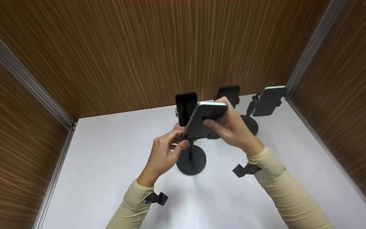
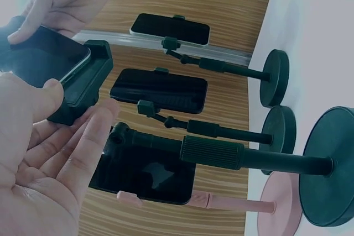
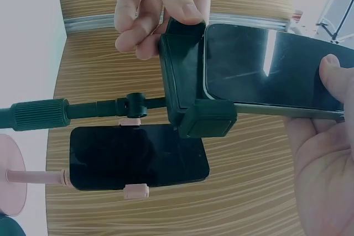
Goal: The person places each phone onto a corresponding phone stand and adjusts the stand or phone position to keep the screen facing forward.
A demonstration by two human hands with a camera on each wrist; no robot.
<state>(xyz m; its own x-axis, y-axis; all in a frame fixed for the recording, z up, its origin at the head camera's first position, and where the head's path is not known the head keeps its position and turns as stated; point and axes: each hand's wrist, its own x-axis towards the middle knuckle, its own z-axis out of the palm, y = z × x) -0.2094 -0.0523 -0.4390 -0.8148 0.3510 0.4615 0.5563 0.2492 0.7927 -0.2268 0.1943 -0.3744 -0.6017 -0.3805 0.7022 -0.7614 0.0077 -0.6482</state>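
A dark-screened phone (image 1: 202, 122) with a pale edge is gripped in my right hand (image 1: 237, 130), thumb across the screen and fingers behind. Its lower end sits between the arms of a black clamp (image 3: 185, 75); whether it touches the clamp's back is unclear. My left hand (image 1: 165, 152) pinches one end of that clamp between thumb and fingers. The clamp belongs to a black phone stand whose round base (image 1: 192, 162) stands upright on the white table. In the left wrist view, the left thumb lies by the clamp's edge, and the stand's ribbed collar (image 2: 213, 152) shows below.
Behind stands a pink phone stand (image 3: 47, 177) holding another phone (image 3: 121, 158). Two more black stands hold phones, one in the middle (image 2: 160, 89) and one at the right (image 1: 269, 101). Wood-grain panels (image 1: 138, 57) enclose the white table (image 1: 113, 146).
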